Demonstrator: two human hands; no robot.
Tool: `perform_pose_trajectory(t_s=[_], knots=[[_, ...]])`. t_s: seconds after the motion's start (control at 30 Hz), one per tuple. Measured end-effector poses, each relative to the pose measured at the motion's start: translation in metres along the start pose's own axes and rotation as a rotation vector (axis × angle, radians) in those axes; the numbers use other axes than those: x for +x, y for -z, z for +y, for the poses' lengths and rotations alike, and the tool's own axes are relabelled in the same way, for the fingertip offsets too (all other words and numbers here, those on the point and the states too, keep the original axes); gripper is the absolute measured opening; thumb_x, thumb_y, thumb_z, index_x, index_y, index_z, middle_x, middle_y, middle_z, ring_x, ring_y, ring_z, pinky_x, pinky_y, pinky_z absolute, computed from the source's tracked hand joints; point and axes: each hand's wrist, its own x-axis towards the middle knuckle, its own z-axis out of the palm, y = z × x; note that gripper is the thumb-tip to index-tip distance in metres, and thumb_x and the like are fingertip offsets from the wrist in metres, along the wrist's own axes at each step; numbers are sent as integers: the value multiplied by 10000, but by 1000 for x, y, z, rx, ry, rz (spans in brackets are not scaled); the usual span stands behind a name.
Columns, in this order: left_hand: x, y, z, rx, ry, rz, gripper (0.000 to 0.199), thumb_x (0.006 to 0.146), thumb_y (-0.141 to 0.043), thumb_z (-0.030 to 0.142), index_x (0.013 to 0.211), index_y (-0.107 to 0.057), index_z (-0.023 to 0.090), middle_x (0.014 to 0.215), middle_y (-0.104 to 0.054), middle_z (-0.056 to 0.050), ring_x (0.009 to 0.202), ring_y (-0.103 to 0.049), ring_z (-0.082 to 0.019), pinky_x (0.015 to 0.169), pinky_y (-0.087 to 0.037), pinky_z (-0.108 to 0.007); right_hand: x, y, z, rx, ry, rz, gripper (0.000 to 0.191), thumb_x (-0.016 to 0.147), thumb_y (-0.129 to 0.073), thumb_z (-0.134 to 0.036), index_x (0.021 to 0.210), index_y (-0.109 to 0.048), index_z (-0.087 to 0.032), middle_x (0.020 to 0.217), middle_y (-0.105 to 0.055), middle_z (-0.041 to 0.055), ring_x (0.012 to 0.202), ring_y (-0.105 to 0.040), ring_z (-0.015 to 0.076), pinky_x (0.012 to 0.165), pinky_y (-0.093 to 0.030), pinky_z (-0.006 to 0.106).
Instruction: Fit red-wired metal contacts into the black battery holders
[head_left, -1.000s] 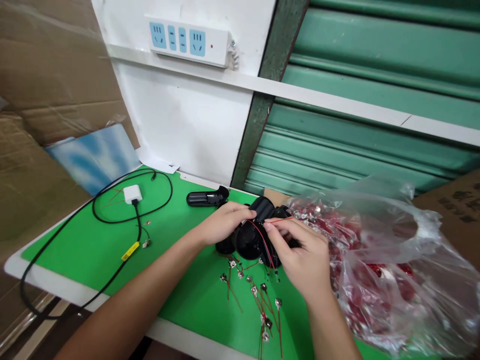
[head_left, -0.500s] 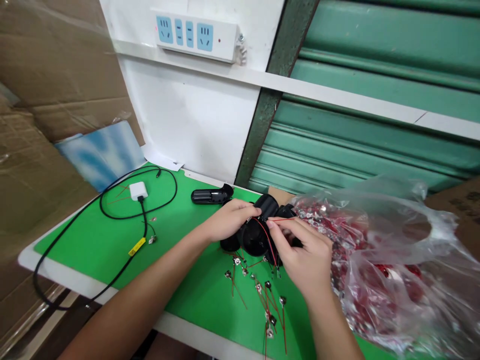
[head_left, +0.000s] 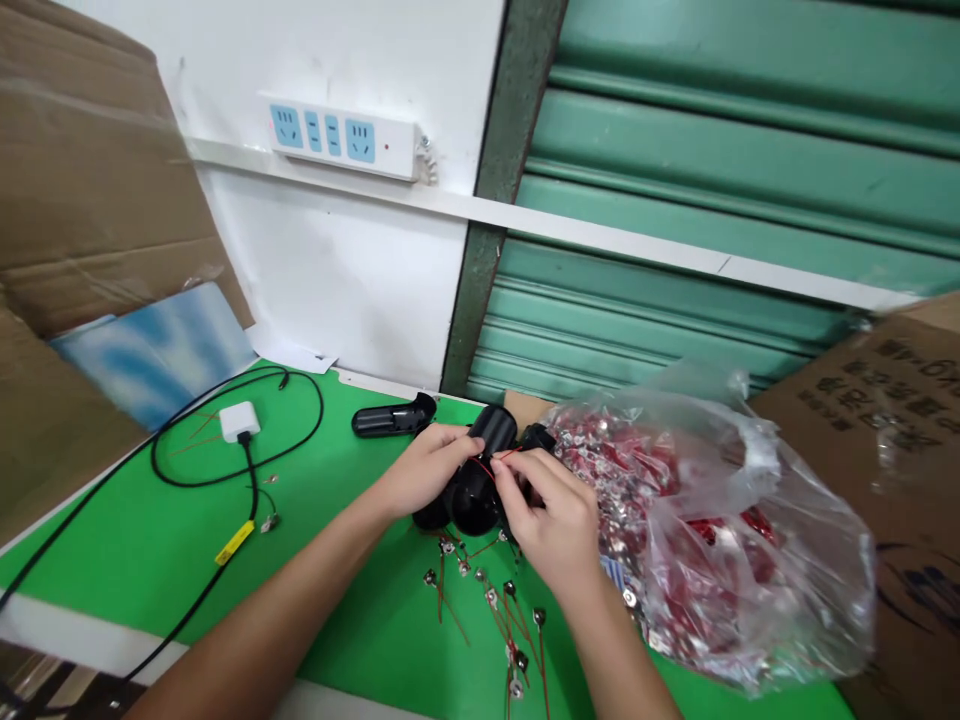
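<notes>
My left hand (head_left: 431, 468) is closed on a black plastic housing (head_left: 474, 503) with rounded, cup-like sections, its thumb near the top. From the right, my right hand (head_left: 553, 510) pinches a thin red wire (head_left: 511, 452) at the housing's upper side. Where the wire's ends run is partly hidden by my fingers. Other black plastic parts lie around and under the held one; a long black piece (head_left: 386, 418) rests behind my left hand. In front, several small metal contacts (head_left: 492, 597) with thin red wires are scattered on the green tabletop (head_left: 360, 610).
To the right sits a clear plastic bag (head_left: 757, 580) full of shiny metal and red pieces, beside a cardboard box (head_left: 892, 470). A white adapter (head_left: 240, 422) with a black cable lies left. A power strip (head_left: 341, 138) is mounted on the wall; a green shutter (head_left: 675, 160) stands behind.
The camera view has shifted, so the scene sits further left and the right-hand box shows more. Both hands keep their hold; my right fingers stay at the wire on the housing.
</notes>
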Motion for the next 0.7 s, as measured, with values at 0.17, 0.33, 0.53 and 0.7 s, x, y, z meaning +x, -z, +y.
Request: perform_pose_trajectory(t_s=[0.17, 0.33, 0.53, 0.7], knots=[[-2, -3, 1, 5, -36, 21, 303, 797, -659, 461, 845, -689, 163, 788, -645, 6, 798, -551, -155, 750, -438, -252, 3, 4, -1, 63, -23, 1, 164, 991, -608, -195, 926, -756, -224, 828, -767, 48, 719, -704, 171, 675, -565, 297], [-12, -7, 4, 28, -100, -35, 449, 962, -534, 435, 1369, -534, 245, 1279, -666, -20, 1148, -571, -191, 1053, -443, -290, 5, 5, -6, 177, -179, 111, 196, 973, -593, -198, 1099, -742, -217, 967, -699, 63, 705, -642, 137, 511, -508, 230], [-18, -12, 3, 162, -153, -109, 390, 987, -505, 397, 1330, -462, 215, 1365, -612, -67, 1200, -571, -209, 1115, -441, -332, -4, -1, 1, 205, -232, 35, 592, 991, -564, -197, 1569, -455, -271, 1438, -625, 143, 1155, -685, 219, 794, -650, 306], [-18, -14, 5, 194, -195, -92, 393, 956, -588, 413, 1278, -481, 214, 1301, -636, -70, 1148, -593, -209, 1062, -488, -315, -7, 1, 2, 207, -207, -59, 608, 1027, -523, -214, 1618, -410, -304, 1548, -578, 122, 1339, -631, 263, 1022, -626, 429]])
